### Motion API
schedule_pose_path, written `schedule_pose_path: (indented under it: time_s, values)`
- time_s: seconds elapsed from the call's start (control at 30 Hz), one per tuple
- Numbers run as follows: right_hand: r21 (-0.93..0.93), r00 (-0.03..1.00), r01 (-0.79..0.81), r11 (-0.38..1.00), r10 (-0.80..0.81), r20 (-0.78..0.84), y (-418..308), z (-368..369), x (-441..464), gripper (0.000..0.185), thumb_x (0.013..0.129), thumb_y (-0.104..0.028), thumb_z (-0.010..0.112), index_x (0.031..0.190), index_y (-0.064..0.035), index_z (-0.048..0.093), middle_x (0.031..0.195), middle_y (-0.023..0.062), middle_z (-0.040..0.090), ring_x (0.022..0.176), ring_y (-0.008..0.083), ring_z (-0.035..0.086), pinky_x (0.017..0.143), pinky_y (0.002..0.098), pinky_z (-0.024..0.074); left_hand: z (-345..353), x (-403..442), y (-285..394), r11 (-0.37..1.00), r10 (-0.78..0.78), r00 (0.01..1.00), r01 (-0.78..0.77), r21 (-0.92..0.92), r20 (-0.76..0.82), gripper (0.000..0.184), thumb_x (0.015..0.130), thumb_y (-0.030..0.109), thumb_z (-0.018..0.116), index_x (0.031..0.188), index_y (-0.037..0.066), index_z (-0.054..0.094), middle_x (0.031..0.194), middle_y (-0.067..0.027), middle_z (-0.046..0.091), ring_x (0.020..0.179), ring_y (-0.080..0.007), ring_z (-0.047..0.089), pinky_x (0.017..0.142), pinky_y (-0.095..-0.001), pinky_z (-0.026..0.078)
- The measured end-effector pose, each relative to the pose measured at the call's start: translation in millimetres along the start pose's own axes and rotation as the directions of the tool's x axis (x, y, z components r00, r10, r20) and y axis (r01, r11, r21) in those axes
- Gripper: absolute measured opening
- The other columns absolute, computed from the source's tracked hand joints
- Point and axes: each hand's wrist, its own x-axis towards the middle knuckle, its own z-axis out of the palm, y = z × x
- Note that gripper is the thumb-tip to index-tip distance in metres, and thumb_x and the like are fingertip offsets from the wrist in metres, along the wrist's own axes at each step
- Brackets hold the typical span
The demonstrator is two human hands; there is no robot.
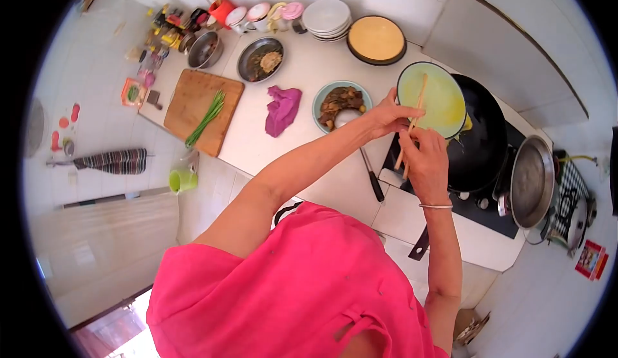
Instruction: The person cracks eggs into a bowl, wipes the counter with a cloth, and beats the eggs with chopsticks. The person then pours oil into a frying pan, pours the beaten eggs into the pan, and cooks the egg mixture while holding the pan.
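My left hand (390,114) is closed on the near rim of a pale green bowl (432,94) with a dark edge, coated inside with yellow liquid, likely beaten egg. The bowl is tilted over the left side of a black wok (484,145) on the stove. Between the fingers of my right hand (426,157) is a pair of chopsticks (422,91), their far ends reaching into the bowl. A bit of yellow egg (468,125) shows at the bowl's lower right edge, above the wok. The bowl hides part of the wok.
Left of the bowl are a plate of brown food (341,100) and a spatula (373,181). Farther left lie a purple cloth (282,110) and a cutting board (177,103) with green stalks (207,118). A steel pan (533,181) stands right of the wok.
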Motion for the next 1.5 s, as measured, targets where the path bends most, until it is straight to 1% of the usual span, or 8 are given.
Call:
schedule_pose_path:
  time_s: [0.27,0.47,0.73,0.8,0.83,0.93,1.1,1.5]
  values:
    - [0.129,0.981,-0.005,0.992,-0.020,0.194,-47.4,14.4,38.5,0.047,0.073,-0.005,0.063,0.119,-0.0078,0.055,0.106,0.0090,0.053,0.092,0.0253,0.054,0.087,0.0371,0.0420,-80.3,-64.1,32.0,0.970,-0.019,0.999,0.010,-0.242,-0.036,0.046,0.079,-0.003,0.064,0.123,0.002,0.050,0.110,-0.0105,0.059,0.099,-0.0214,0.061,0.080,-0.0360,0.054]
    - [0.006,0.893,-0.444,0.896,0.442,0.088,-19.6,-18.1,-38.1,0.036,0.080,-0.004,0.067,0.115,-0.0022,0.058,0.114,0.0141,0.055,0.100,0.0320,0.056,0.085,0.0365,0.0465,-172.1,-95.5,60.4,0.974,-0.050,0.955,-0.018,-0.225,-0.292,0.043,0.078,-0.001,0.066,0.118,-0.003,0.051,0.110,-0.0123,0.059,0.106,-0.0266,0.059,0.095,-0.0447,0.051]
    - [-0.012,0.383,-0.923,0.383,0.923,0.039,-30.2,-20.9,-193.2,0.046,0.078,-0.034,0.074,0.100,0.0047,0.059,0.086,0.0191,0.062,0.080,0.0318,0.062,0.074,0.0402,0.0486,-311.2,-76.3,62.9,0.961,-0.009,0.898,-0.114,-0.251,-0.440,0.037,0.076,-0.002,0.067,0.111,-0.001,0.052,0.107,-0.0130,0.058,0.103,-0.0275,0.059,0.095,-0.0472,0.051]
    - [-0.054,0.007,-0.998,0.029,0.929,0.370,-39.1,-22.6,-172.6,0.044,0.077,-0.034,0.075,0.090,0.0050,0.058,0.071,0.0134,0.061,0.070,0.0266,0.062,0.069,0.0389,0.0504,-325.0,-69.1,64.3,0.959,-0.028,0.885,-0.108,-0.263,-0.465,0.038,0.076,-0.004,0.066,0.111,-0.002,0.051,0.107,-0.0141,0.057,0.103,-0.0293,0.058,0.095,-0.0479,0.052]
    - [0.122,0.133,-0.987,0.102,0.949,0.284,-40.8,-8.9,-183.4,0.038,0.078,-0.030,0.074,0.080,0.0028,0.055,0.063,0.0074,0.058,0.058,0.0190,0.059,0.057,0.0350,0.0509,-329.7,-66.6,64.4,0.958,-0.019,0.875,-0.123,-0.261,-0.483,0.037,0.076,-0.005,0.066,0.109,-0.002,0.051,0.107,-0.0150,0.056,0.103,-0.0302,0.057,0.095,-0.0497,0.052]
    - [0.376,-0.048,-0.894,-0.245,0.886,0.461,-36.2,-7.8,-177.0,0.031,0.079,-0.025,0.074,0.077,-0.0009,0.055,0.062,0.0048,0.056,0.048,0.0134,0.053,0.048,0.0300,0.0479,-340.5,-59.6,61.1,0.960,-0.044,0.838,-0.115,-0.255,-0.544,0.035,0.075,-0.005,0.067,0.106,-0.002,0.051,0.107,-0.0149,0.055,0.103,-0.0300,0.057,0.095,-0.0517,0.051]
    - [0.450,-0.084,-0.787,-0.423,0.795,0.600,-27.6,-7.3,-180.1,0.024,0.080,-0.015,0.072,0.075,-0.0031,0.052,0.049,0.0000,0.046,0.037,0.0087,0.041,0.036,0.0256,0.0371,-343.3,-52.8,57.8,0.974,-0.049,0.834,-0.082,-0.212,-0.549,0.038,0.077,-0.004,0.066,0.111,-0.005,0.047,0.110,-0.0162,0.054,0.105,-0.0310,0.057,0.096,-0.0469,0.052]
    - [0.512,0.018,-0.808,-0.292,0.856,0.517,-39.8,1.3,-179.3,0.017,0.081,-0.011,0.065,0.077,-0.0008,0.052,0.049,0.0016,0.047,0.036,0.0090,0.041,0.035,0.0253,0.0364,-365.6,-27.3,52.5,0.959,-0.089,0.841,-0.073,-0.275,-0.534,0.045,0.076,-0.006,0.068,0.115,-0.001,0.045,0.115,-0.0130,0.049,0.107,-0.0292,0.053,0.097,-0.0490,0.050]
